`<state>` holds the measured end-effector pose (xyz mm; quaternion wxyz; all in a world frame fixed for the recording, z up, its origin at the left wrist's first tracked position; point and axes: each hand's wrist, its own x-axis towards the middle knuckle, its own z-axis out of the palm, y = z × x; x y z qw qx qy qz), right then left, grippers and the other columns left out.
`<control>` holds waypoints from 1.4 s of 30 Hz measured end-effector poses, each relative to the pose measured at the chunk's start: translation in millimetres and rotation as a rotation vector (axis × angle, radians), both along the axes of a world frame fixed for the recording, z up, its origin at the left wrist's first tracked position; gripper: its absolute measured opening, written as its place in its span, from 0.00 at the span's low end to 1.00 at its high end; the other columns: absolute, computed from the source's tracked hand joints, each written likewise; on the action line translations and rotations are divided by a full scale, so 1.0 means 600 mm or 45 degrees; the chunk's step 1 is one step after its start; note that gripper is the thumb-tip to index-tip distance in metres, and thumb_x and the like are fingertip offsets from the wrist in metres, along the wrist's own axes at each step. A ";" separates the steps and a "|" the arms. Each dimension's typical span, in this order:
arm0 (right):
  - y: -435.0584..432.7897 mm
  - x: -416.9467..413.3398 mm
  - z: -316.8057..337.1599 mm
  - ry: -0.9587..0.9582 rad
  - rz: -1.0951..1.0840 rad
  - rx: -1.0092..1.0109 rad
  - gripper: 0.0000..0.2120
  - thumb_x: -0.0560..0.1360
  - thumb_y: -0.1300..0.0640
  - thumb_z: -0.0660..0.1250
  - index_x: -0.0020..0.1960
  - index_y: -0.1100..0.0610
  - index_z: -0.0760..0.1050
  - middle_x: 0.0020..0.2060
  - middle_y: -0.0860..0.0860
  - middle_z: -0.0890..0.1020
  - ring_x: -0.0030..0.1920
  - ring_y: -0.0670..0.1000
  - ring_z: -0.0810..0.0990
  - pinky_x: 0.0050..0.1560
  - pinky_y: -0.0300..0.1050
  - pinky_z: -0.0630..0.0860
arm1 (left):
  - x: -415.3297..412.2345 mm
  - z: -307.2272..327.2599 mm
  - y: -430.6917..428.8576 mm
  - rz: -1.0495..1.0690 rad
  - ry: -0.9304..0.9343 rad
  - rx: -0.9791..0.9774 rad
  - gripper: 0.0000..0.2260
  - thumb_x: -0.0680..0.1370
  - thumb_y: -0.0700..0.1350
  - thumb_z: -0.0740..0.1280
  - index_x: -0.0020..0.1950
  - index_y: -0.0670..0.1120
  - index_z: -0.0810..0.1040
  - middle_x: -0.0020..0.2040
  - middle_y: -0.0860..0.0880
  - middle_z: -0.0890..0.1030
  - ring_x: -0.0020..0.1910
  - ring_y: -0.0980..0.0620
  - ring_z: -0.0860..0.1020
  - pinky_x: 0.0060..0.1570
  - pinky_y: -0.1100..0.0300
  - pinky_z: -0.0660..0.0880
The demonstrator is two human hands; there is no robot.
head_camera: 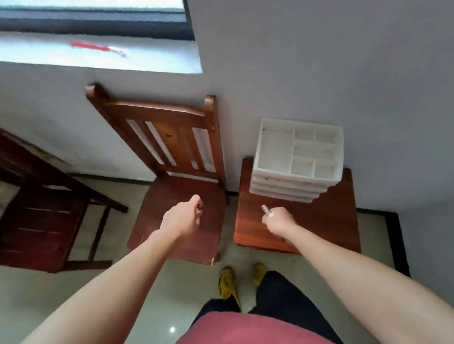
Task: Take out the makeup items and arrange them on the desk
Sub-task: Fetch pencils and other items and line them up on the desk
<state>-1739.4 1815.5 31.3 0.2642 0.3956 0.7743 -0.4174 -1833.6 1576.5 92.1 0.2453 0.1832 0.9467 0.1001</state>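
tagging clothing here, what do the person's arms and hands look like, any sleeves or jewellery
The left arm and right arm are bare, no sleeves in view. The left hand and right hand show no gloves, watch or rings. A pink top shows below.

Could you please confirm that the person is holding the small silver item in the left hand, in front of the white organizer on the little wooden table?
Not quite: the head view shows the small silver item in the right hand, not the left. The rest holds: it is in front of the white organizer on the little wooden table.
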 end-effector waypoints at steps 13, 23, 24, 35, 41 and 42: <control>-0.251 -0.051 0.098 0.300 1.510 0.328 0.09 0.76 0.55 0.59 0.50 0.53 0.77 0.50 0.54 0.82 0.52 0.59 0.80 0.43 0.44 0.71 | 0.316 0.049 -0.243 1.020 0.019 -0.083 0.10 0.81 0.44 0.56 0.60 0.52 0.70 0.55 0.50 0.80 0.52 0.44 0.77 0.42 0.58 0.66; -0.720 0.161 0.152 0.588 2.347 0.242 0.08 0.76 0.54 0.59 0.49 0.56 0.75 0.50 0.56 0.82 0.51 0.61 0.80 0.43 0.43 0.70 | 0.751 0.101 -0.504 1.853 0.044 -0.172 0.11 0.81 0.43 0.54 0.61 0.48 0.71 0.57 0.44 0.79 0.52 0.42 0.78 0.44 0.57 0.71; -0.767 0.195 0.155 0.605 2.403 0.225 0.09 0.76 0.54 0.59 0.50 0.56 0.75 0.50 0.57 0.82 0.51 0.61 0.80 0.43 0.43 0.70 | 0.795 0.103 -0.527 1.906 0.039 -0.175 0.11 0.81 0.43 0.54 0.60 0.48 0.71 0.57 0.44 0.79 0.52 0.42 0.78 0.44 0.57 0.70; -1.201 0.616 0.184 0.763 2.906 -0.028 0.10 0.77 0.54 0.60 0.54 0.56 0.76 0.52 0.58 0.81 0.52 0.61 0.79 0.42 0.43 0.69 | 1.238 0.162 -0.765 2.387 0.062 -0.224 0.12 0.81 0.41 0.53 0.61 0.47 0.70 0.56 0.45 0.78 0.52 0.42 0.77 0.44 0.57 0.68; -1.389 0.767 0.177 0.803 3.101 -0.039 0.09 0.77 0.54 0.60 0.52 0.56 0.76 0.51 0.57 0.81 0.52 0.60 0.79 0.43 0.43 0.69 | 1.373 0.122 -0.873 2.554 0.069 -0.158 0.11 0.80 0.41 0.54 0.61 0.47 0.70 0.56 0.45 0.78 0.52 0.42 0.77 0.45 0.56 0.70; -1.427 0.790 0.171 0.808 3.133 -0.041 0.09 0.77 0.54 0.60 0.53 0.55 0.76 0.51 0.57 0.81 0.51 0.60 0.79 0.43 0.43 0.69 | 1.395 0.114 -0.899 2.582 0.061 -0.155 0.11 0.80 0.41 0.55 0.61 0.48 0.70 0.56 0.46 0.78 0.53 0.43 0.76 0.46 0.56 0.70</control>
